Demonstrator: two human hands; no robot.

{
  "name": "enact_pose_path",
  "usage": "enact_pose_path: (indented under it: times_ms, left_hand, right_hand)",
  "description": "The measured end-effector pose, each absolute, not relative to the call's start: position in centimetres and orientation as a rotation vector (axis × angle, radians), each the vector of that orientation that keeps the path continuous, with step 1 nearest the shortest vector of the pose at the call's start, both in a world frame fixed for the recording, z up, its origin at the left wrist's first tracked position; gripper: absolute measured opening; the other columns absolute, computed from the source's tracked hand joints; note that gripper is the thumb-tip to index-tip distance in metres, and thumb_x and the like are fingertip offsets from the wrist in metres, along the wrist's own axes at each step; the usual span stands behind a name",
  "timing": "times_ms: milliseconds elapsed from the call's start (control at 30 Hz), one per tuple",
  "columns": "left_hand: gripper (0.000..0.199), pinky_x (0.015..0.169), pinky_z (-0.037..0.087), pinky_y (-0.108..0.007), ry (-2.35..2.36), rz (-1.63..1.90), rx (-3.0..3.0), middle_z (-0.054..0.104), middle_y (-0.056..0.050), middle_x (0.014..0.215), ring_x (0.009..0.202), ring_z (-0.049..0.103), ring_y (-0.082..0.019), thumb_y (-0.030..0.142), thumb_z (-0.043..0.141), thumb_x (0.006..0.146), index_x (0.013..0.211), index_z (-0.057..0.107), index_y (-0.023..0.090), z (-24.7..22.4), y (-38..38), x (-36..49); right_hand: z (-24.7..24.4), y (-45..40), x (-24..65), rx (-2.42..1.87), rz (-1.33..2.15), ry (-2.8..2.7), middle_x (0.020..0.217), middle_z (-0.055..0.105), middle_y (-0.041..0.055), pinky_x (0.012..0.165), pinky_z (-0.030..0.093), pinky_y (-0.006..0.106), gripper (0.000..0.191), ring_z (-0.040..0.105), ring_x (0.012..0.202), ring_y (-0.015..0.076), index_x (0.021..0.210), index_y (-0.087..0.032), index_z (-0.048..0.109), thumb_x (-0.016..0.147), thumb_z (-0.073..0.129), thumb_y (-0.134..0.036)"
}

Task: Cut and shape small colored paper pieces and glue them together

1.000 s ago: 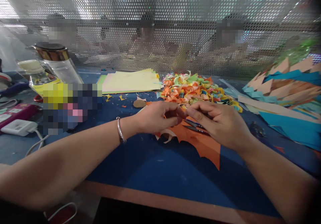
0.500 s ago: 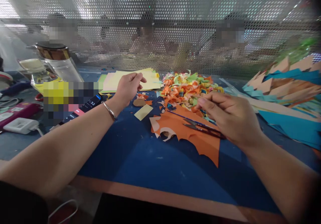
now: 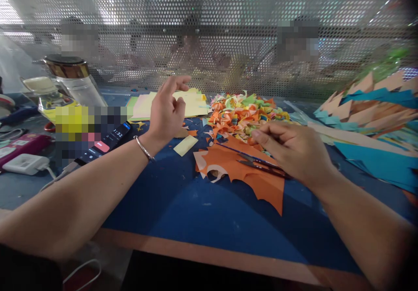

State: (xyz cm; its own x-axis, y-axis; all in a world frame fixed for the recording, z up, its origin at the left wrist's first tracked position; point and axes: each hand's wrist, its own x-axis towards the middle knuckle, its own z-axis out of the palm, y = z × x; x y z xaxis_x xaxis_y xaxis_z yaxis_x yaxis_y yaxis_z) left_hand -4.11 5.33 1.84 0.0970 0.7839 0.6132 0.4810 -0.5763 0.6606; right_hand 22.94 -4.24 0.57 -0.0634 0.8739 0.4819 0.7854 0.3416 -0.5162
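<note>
My left hand (image 3: 168, 108) is raised in front of a stack of pale yellow and coloured paper sheets (image 3: 140, 108), its fingers apart and nothing in them. My right hand (image 3: 290, 147) is closed in a pinch near a heap of paper scraps (image 3: 240, 112); what its fingertips hold, if anything, I cannot make out. Below it lies a scallop-edged orange paper piece (image 3: 261, 184). On that paper rest a pair of dark scissors (image 3: 257, 165) and a thin blue pen-like stick (image 3: 233, 151), their right ends partly hidden by the hand.
A small pale yellow paper strip (image 3: 185, 146) lies on the blue tabletop (image 3: 183, 208). To the left are a phone (image 3: 104, 145), a white charger (image 3: 24, 163) and bottles (image 3: 78, 86). Cut coloured paper (image 3: 369, 108) is piled at the right. A perforated metal screen (image 3: 209, 12) stands behind.
My left hand has lifted slightly and its fingers have spread from a curled pose. My right hand has shifted a little left. The scissors and orange paper stay in place.
</note>
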Motion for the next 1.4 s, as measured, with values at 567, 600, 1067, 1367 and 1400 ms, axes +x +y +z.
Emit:
enact_pose_path:
  times_ms: [567,600,1067,1367,1400]
  left_hand:
    - [0.043,0.074,0.046,-0.029,0.902,0.295,2.52,0.074,-0.011,0.116,0.084,0.066,-0.018,0.043,0.076,0.086,0.12,0.073,0.015,1.9,2.5,-2.2]
    - [0.044,0.074,0.046,-0.029,0.926,0.282,2.528,0.074,-0.012,0.117,0.085,0.066,-0.018,0.042,0.076,0.086,0.12,0.072,0.015,1.7,2.7,-2.2]
    - [0.048,0.084,0.047,-0.033,1.103,0.251,2.544,0.07,-0.011,0.108,0.097,0.064,-0.024,0.052,0.074,0.084,0.116,0.07,0.016,0.1,3.1,-1.5]
    - [0.035,0.072,0.039,-0.034,1.227,0.246,2.553,0.071,-0.008,0.091,0.085,0.063,-0.023,0.053,0.075,0.083,0.089,0.066,0.019,0.5,2.5,-1.1]
    - [0.033,0.069,0.037,-0.033,1.231,0.237,2.557,0.07,-0.007,0.086,0.081,0.063,-0.022,0.052,0.074,0.084,0.083,0.064,0.02,0.5,2.5,-1.1]
  right_hand:
    - [-0.5,-2.8,24.2,-1.572,0.198,-1.958,0.052,0.057,-0.0016,0.05,0.034,0.03,0.034,0.048,0.046,0.0145,0.083,-0.023,0.073,0.09,0.063,-0.054]
    - [-0.6,-2.7,24.3,-1.588,0.21,-1.972,0.051,0.056,-0.0016,0.049,0.034,0.03,0.033,0.048,0.046,0.0147,0.083,-0.023,0.073,0.09,0.063,-0.054]
    - [0.5,-2.9,24.8,-1.794,0.489,-2.276,0.069,0.072,0.0042,0.055,0.045,0.032,0.032,0.063,0.057,0.019,0.083,-0.023,0.073,0.089,0.068,-0.055]
    - [0.5,-2.9,25.0,-1.759,0.504,-2.316,0.075,0.074,0.006,0.056,0.046,0.032,0.036,0.066,0.061,0.0191,0.086,-0.022,0.072,0.09,0.066,-0.057]
    - [0.4,-2.9,25.0,-1.76,0.509,-2.315,0.075,0.074,0.006,0.056,0.047,0.032,0.036,0.066,0.061,0.019,0.086,-0.022,0.073,0.09,0.066,-0.057]
